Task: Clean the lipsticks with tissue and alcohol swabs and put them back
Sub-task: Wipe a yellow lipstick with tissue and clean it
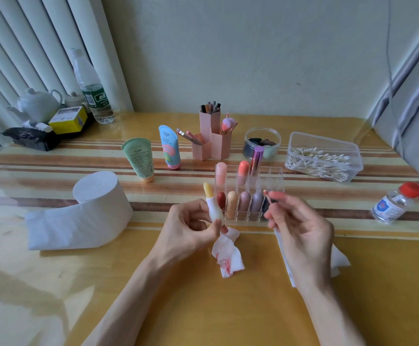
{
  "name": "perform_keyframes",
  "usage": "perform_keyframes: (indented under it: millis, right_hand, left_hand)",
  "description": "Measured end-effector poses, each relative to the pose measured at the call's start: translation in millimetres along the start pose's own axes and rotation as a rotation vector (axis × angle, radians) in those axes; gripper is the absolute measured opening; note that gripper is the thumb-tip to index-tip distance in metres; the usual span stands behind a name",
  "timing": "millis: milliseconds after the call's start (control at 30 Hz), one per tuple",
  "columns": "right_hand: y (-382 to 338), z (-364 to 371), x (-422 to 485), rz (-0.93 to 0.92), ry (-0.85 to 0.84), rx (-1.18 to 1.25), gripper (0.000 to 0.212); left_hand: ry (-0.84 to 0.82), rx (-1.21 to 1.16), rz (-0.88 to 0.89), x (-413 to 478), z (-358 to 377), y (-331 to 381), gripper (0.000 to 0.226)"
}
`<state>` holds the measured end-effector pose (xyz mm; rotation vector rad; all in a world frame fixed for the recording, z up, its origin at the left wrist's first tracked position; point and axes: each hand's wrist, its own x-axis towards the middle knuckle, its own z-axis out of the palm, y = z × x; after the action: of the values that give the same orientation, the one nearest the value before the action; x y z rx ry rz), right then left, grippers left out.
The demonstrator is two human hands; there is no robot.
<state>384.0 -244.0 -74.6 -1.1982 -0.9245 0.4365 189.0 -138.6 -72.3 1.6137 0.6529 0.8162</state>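
Far left on the desk (203,308), a toilet-paper roll (101,193) lies on its side, its loose end trailing toward the near edge. Behind it, by the wall, there's a white teapot (37,104), a yellow box (68,119) and a clear water bottle (92,91).

Moving right, 2 cream tubes stand on their caps, a green one (138,159) and a blue one (169,147), with a pink hexagonal holder (209,136) of pencils and brushes just beyond.

Now the action. The left hand (186,228) is up off the desk, its fingers curled round the white barrel of an uncapped yellow lipstick (212,206), bullet pointing up. A red-stained tissue (228,258) sits just under that hand, touching the lower fingers.

Right behind is the clear lipstick organizer (276,178). It has 3 capped sticks in the far row and 4 in plain sight in the near row, with a darker 1 half hidden by fingers.

The right hand (300,236) hovers in front of the organizer's right end, thumb and forefinger pinching a cotton swab (266,194) with its tip up. The other fingers are loosely spread. A clean white tissue (338,260) lies on the desk below that hand.

Further back there's a round clear jar (262,142), then a clear box of cotton swabs (328,143). At the far right, the red-capped alcohol bottle (395,203) stands closed, well apart from both hands.
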Motion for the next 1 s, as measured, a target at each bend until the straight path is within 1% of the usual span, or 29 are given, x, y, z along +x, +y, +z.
perform_keyframes:
  millis: [133,267,433,533,700,867,1000]
  right_hand:
    - [3,9,-7,-0.045,-0.157,-0.058,0.012]
    - [5,13,-10,-0.105,-0.238,-0.153,0.011]
    - [10,12,-10,-0.161,-0.263,-0.248,0.011]
    - [10,11,-10,-0.126,-0.252,-0.261,0.010]
    - [6,12,-11,-0.084,-0.274,-0.291,0.014]
    - [8,11,-8,-0.011,-0.310,-0.264,0.016]
    - [12,13,-8,-0.022,-0.348,-0.187,0.019]
  left_hand:
    - [-0.072,0.037,-0.019,0,3,-2,0.016]
    - [-0.124,0.045,0.007,-1,4,-4,0.025]
    - [-0.143,0.039,0.033,-1,3,-4,0.019]
    - [-0.156,0.095,0.067,0,3,-3,0.011]
    - [-0.155,0.172,0.078,-2,5,0,0.008]
    - [-0.135,0.182,0.035,-2,2,-2,0.021]
    - [-0.140,0.152,0.009,-3,1,-6,0.027]
